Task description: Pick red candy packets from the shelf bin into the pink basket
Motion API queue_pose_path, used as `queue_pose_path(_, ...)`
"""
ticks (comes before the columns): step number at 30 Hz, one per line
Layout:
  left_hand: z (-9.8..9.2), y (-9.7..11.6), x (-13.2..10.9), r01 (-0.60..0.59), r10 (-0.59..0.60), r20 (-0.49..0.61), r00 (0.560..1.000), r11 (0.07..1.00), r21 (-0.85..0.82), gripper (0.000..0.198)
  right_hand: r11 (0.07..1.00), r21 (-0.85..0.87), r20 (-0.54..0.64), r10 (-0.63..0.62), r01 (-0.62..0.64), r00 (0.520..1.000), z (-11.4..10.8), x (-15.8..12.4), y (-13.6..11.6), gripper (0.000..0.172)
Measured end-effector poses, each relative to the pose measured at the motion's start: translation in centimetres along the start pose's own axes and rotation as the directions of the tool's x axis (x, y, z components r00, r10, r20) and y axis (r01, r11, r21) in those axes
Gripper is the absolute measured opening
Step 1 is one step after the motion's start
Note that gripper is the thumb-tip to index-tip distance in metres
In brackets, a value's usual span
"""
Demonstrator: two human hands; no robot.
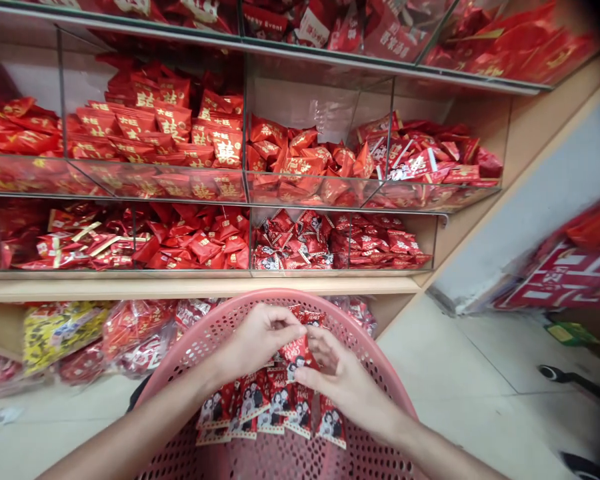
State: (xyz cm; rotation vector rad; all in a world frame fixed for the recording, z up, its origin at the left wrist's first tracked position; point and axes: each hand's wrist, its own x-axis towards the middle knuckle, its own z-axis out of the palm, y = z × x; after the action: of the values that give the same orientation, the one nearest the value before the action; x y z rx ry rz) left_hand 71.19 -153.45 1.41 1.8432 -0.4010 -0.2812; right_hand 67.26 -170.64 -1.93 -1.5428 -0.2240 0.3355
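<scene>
Both my hands meet over a pink perforated plastic basket (387,387). Between them is a small red candy packet (296,352) with a printed couple on it. My left hand (263,337) pinches its upper end with thumb and fingers. My right hand (337,373) grips its lower right side, thumb in front. Below, inside the basket, several similar red packets (253,400) lie overlapping in a row, their pale edges toward me. A few more packets (314,319) show behind my hands, partly hidden by them.
Glass-fronted shelves (195,287) rise just beyond the basket, their compartments filled with red wrapped sweets (160,127). Bulging plastic bags, one yellow (63,333), sit beneath the lowest shelf. On the right are a tiled floor (475,373), red bags (570,267) and black chair-like legs (575,380).
</scene>
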Motion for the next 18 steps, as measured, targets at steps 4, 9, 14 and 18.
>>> queue_pose_path(4, 1.3, -0.1, 0.0, -0.056, 0.048, 0.098, 0.994, 0.995, 0.086, 0.022, 0.977, 0.164, 0.032, 0.133, -0.137, 0.991, 0.2, -1.4, 0.9, 0.031)
queue_pose_path(9, -0.6, 0.7, -1.8, -0.044, 0.046, -0.001, 0.999, 0.964, 0.261, 0.033, 0.789, 0.339, 0.001, 0.544, -0.512, 0.839, -1.4, -4.2, 5.4, 0.037)
queue_pose_path(14, -3.0, 0.7, -3.6, -0.051, 0.073, -0.064, 0.995, 0.952, 0.301, 0.032, 0.773, 0.32, -0.114, 0.606, -0.548, 0.787, -1.9, -4.5, 9.1, 0.037)
queue_pose_path(18, -4.7, 0.1, -5.2, -0.08, 0.134, -0.161, 0.978, 0.95, 0.302, 0.03, 0.758, 0.199, -0.161, 0.651, -0.622, 0.742, -1.6, -3.3, 9.0, 0.042)
